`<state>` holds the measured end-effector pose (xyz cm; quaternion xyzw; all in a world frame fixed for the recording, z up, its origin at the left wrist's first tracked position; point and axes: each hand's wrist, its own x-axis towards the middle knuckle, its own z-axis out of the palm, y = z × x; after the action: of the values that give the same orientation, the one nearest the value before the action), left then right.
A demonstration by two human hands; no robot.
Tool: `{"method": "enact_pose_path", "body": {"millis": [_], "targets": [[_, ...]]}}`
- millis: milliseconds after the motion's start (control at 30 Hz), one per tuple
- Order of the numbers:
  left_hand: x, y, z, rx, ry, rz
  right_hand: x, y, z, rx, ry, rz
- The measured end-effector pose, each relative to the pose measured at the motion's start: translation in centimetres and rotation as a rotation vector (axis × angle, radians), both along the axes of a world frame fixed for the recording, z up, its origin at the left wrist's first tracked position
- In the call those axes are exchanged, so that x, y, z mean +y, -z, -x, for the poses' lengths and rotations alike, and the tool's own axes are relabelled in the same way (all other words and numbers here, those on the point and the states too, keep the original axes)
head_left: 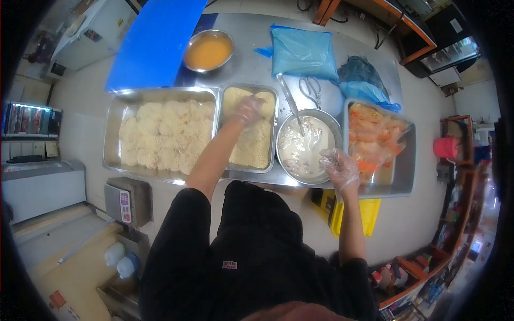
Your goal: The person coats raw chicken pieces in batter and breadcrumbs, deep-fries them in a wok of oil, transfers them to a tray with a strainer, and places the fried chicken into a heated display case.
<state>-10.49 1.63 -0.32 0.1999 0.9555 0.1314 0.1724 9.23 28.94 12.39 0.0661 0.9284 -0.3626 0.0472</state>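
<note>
While the tabletop spreads beneath everything, the large tray, carrying coated pieces, lies left of the fingers of the left hand. Directly under those fingers, the smaller tray holds loose crumbs; the fingers of the right hand hang at the near-right rim of the bowl, pale batter by their tips. Blur hides the left fingers, so I cannot tell whether they grip anything; the right ones look loosely curled, apart and empty. Coated pieces should prove light, soft and easily rubbed bare, best held gently by the edges.
</note>
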Motion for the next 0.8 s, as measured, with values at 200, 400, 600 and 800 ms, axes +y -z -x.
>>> {"method": "enact_pose_path", "body": {"millis": [200, 400, 600, 800], "targets": [[-3.3, -2.8, 0.9, -0.298, 0.203, -0.009, 1.0, 1.9, -0.2, 0.038, -0.03, 0.036], [-1.2, -0.8, -4.9, 0.19, 0.077, 0.083, -0.6, 1.1, 1.1, 0.011, -0.091, 0.063], [0.8, 0.0, -7.4, 0.426, -0.008, 0.153, -2.2, 0.6, 1.0, -0.078, -0.114, -0.034], [-2.5, -3.6, -5.0, 0.172, 0.024, 0.09, -1.6, -0.4, 1.6, -0.041, -0.065, 0.043]]}}
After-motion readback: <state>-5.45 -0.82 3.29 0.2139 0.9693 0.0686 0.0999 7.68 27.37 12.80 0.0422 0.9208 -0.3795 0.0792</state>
